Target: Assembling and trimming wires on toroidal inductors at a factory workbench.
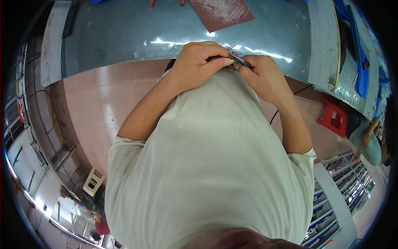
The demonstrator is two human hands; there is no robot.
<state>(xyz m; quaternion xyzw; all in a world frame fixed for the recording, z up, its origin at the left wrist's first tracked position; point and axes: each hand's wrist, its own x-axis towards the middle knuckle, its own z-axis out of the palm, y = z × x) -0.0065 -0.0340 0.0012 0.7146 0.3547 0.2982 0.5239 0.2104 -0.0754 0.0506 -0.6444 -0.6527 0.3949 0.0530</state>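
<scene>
My left hand (197, 64) is at the near edge of the grey bench, its thumb and fingers pinched on a small piece with thin dark and reddish prongs (235, 52). Most of that piece is hidden by the fingers, so its kind is unclear. My right hand (265, 74) is closed round a slim grey and black metal tool (241, 61). The tool's tip meets the small piece between both hands. Beyond them lies a brown sheet (226, 14) with many thin whitish strands or scratches on it.
Two red handle ends (168, 2) show at the far edge of the grey bench top (120, 29). To the right are a pale board (325, 45), a blue tray (363, 76), a red stool (333, 117) and another person (369, 141). A cream stool (93, 181) stands at left.
</scene>
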